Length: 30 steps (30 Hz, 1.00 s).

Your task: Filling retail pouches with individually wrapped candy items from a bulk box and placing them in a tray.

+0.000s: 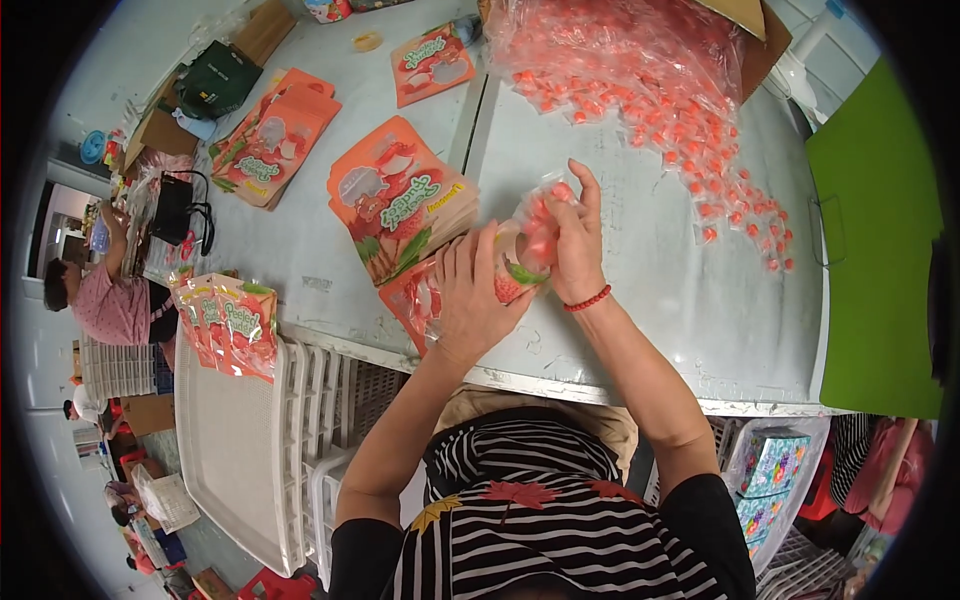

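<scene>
My left hand (468,292) presses flat on an orange printed pouch (425,297) lying at the table's near edge. My right hand (572,243), with a red bead bracelet on its wrist, grips a handful of small wrapped orange-red candies (540,222) at the pouch's mouth. Just left of my hands lies a stack of the same empty orange pouches (395,205). A big heap of wrapped candies (640,75) spills from a clear plastic bag across the grey table (640,300) to the right of my hands.
More pouch stacks (275,140) lie at the far left, one pouch (432,62) farther back. Filled pouches (228,322) stand in a white tray (240,450) at lower left. A green board (880,250) stands at right. Another person (105,295) sits far left.
</scene>
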Tool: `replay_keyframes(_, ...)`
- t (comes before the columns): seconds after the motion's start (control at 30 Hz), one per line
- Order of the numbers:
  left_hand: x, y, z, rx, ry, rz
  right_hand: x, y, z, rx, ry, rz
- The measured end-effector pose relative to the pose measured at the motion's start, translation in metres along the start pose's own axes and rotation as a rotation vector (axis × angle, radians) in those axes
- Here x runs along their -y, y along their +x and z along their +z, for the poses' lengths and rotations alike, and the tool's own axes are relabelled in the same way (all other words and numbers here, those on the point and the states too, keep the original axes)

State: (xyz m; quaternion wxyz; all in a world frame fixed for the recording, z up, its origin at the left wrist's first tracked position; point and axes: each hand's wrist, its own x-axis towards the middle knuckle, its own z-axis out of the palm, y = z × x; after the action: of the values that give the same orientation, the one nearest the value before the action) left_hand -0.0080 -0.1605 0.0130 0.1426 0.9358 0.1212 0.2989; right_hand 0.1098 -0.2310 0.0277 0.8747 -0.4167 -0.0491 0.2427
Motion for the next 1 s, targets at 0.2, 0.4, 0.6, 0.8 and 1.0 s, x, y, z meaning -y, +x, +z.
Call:
replay_keyframes(0.2, -0.001, 0.003, 0.008, -0.057, -0.044, -0.021, -0.005, -0.006, -0.016, 0.074, -0.071, -0.044)
replay_keyframes(0.4, -0.002, 0.002, 0.009, -0.057, -0.076, -0.052, -0.003, -0.024, -0.013, 0.116, -0.853, -0.188)
replay_keyframes(0.6, -0.001, 0.000, 0.007, -0.069, -0.143, -0.108, 0.023, -0.033, -0.001, 0.308, -0.898, -0.036)
replay_keyframes(0.8, -0.004, 0.012, -0.045, -0.241, -0.619, -0.401, 0.033, -0.011, -0.008, 0.365, -0.728, -0.335)
replay_keyframes(1.0, 0.021, -0.009, -0.075, -0.400, -0.705, -0.422, -0.027, -0.045, -0.031, 0.568, -1.530, -0.786)
